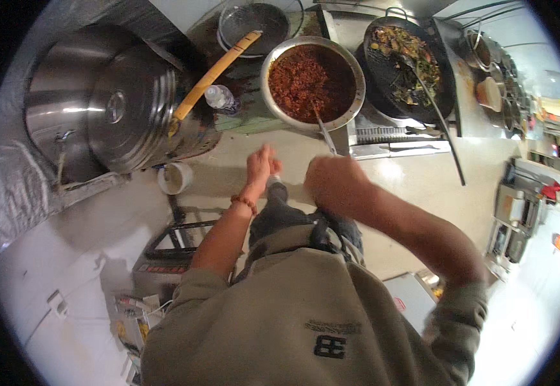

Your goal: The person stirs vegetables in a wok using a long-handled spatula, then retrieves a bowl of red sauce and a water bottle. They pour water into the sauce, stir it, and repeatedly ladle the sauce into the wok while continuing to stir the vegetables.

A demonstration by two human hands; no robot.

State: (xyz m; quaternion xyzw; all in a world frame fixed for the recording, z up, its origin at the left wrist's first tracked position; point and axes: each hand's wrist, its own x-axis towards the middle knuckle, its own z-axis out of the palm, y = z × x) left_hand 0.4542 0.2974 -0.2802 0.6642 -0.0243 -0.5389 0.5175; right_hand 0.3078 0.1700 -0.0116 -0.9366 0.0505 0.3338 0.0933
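Observation:
A wide metal bowl (266,91) holds a dark red, oily, chunky sauce (304,79). From the sauce a metal ladle (325,135) slants toward me, and my right hand (335,181) is closed around its handle end. The ladle's head is sunk in the sauce and hidden. My left hand (262,166), with a beaded bracelet at the wrist, hangs in front of the bowl and holds nothing; its fingers are loosely apart. On the stove to the right sits a black wok (446,96) with browned vegetables and oil, a long-handled metal utensil (434,101) resting in it.
Left stands a large steel pot (77,111) with a tap. Near it are a wooden stick (217,77), a plastic bottle (222,99) and a white bucket (176,178). A dark pan (255,24) sits behind. The utensil's handle juts past the stove edge (405,149).

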